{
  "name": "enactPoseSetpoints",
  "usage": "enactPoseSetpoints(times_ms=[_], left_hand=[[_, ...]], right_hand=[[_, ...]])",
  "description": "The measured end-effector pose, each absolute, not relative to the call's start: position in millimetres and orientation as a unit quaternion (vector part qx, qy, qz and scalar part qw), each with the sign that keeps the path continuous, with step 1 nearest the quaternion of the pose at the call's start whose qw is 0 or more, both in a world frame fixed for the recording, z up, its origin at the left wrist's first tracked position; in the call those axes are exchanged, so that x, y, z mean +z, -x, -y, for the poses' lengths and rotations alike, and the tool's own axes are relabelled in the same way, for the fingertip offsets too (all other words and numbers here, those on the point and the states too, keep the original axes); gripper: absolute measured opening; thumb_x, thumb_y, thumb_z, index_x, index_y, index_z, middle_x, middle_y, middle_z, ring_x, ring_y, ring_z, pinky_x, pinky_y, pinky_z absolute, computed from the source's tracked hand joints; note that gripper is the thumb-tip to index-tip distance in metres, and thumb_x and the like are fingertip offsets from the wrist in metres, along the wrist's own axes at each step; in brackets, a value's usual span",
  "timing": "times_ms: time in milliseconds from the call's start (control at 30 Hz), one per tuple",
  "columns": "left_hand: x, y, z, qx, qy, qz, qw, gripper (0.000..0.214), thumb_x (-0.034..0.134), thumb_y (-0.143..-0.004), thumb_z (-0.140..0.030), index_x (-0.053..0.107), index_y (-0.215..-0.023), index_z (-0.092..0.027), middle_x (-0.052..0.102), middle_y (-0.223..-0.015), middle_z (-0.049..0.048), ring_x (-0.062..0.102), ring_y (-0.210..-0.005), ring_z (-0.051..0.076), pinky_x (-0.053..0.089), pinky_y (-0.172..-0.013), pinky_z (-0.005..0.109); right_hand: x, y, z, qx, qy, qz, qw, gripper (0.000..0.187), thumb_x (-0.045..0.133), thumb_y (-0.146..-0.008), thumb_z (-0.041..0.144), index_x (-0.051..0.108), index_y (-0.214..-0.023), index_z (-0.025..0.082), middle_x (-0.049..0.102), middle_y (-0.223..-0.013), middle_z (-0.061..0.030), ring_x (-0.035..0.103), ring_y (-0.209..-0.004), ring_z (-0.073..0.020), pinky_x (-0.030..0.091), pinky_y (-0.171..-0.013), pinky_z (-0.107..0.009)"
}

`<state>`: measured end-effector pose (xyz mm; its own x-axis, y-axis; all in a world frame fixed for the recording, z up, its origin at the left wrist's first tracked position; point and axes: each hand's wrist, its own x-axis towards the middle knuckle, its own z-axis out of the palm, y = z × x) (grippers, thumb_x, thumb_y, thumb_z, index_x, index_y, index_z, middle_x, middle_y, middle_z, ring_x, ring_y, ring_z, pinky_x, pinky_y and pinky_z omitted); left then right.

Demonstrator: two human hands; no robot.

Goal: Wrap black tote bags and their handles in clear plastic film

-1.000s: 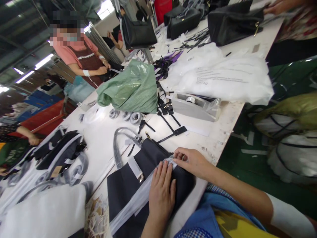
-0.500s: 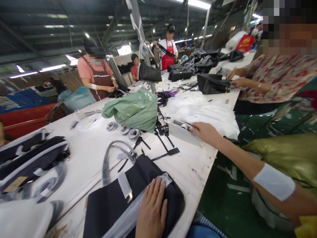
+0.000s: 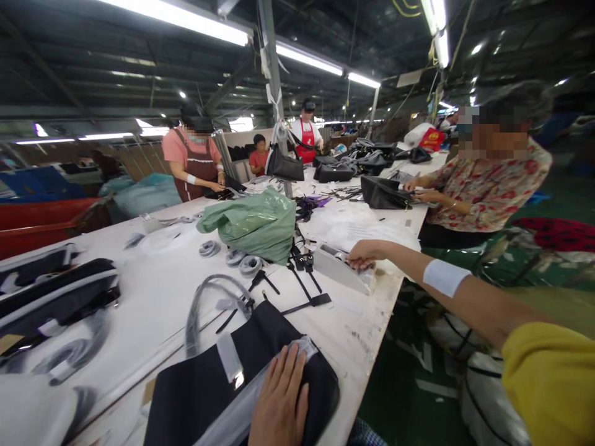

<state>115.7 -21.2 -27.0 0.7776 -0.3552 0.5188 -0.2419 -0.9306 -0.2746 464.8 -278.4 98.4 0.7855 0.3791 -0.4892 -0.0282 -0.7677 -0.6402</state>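
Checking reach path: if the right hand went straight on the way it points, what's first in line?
The grey tape dispenser: fingers of the right hand seem to rest on it. Behind it lie black straps, then the green bag; depth is unclear.

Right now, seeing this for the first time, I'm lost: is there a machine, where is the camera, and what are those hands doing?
There is no machine: a person works with two bare hands, and the single picture comes from a camera worn on that person's head, looking forward and down. The left hand lies flat on a strip of clear plastic across a dark handbag at the near edge of the white table. The right hand is stretched out to a grey tape dispenser, fingers curled over its top; whether they grip anything is too small to tell. Between the hands lie black straps; farther back, small grey rolls and a green sack. Other people work at the same table, one in a flowered shirt at a black bag.
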Motion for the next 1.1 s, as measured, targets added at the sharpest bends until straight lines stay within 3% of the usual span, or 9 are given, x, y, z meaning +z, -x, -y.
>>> enactPoseSetpoints(times_ms=[333, 500, 900, 1100], left_hand=[[-26, -115, 22, -0.294, 0.938, -0.159, 0.095, 0.055, 0.051, -0.093, -0.027, 0.042, -0.146, -0.015, 0.042, -0.153, 0.0047, 0.046, -0.137, 0.024, 0.051, -0.102, 0.038], [-26, -114, 24, -0.276, 0.948, -0.144, 0.068, 0.056, 0.05, -0.094, -0.027, 0.038, -0.148, -0.017, 0.041, -0.154, 0.0044, 0.044, -0.138, 0.025, 0.05, -0.104, 0.04], [-27, -116, 22, -0.257, 0.953, -0.146, 0.069, 0.058, 0.05, -0.095, -0.031, 0.036, -0.149, -0.016, 0.04, -0.154, 0.0047, 0.043, -0.139, 0.025, 0.053, -0.102, 0.042], [-8, -110, 30, -0.173, 0.979, -0.109, 0.0, 0.056, 0.046, -0.098, -0.03, 0.033, -0.15, -0.017, 0.038, -0.155, 0.0049, 0.036, -0.143, 0.023, 0.044, -0.113, 0.044]], right_hand=[[137, -446, 306, 0.268, 0.856, 0.09, 0.433, 0.034, 0.072, -0.081, 0.046, 0.071, -0.079, 0.012, 0.075, -0.092, -0.014, 0.068, -0.07, -0.0128, 0.053, -0.054, -0.015], [154, -434, 340, 0.245, 0.854, 0.092, 0.449, 0.034, 0.08, -0.072, 0.047, 0.073, -0.079, 0.014, 0.075, -0.095, -0.0128, 0.069, -0.075, -0.0148, 0.053, -0.053, -0.015], [63, -404, 381, 0.192, 0.856, 0.067, 0.475, 0.047, 0.079, -0.062, 0.059, 0.072, -0.077, 0.015, 0.073, -0.077, -0.0076, 0.065, -0.067, -0.0145, 0.05, -0.054, -0.02], [28, -406, 387, 0.165, 0.873, 0.052, 0.456, 0.045, 0.079, -0.059, 0.059, 0.068, -0.073, 0.018, 0.072, -0.072, -0.0067, 0.064, -0.067, -0.0178, 0.051, -0.056, -0.025]])
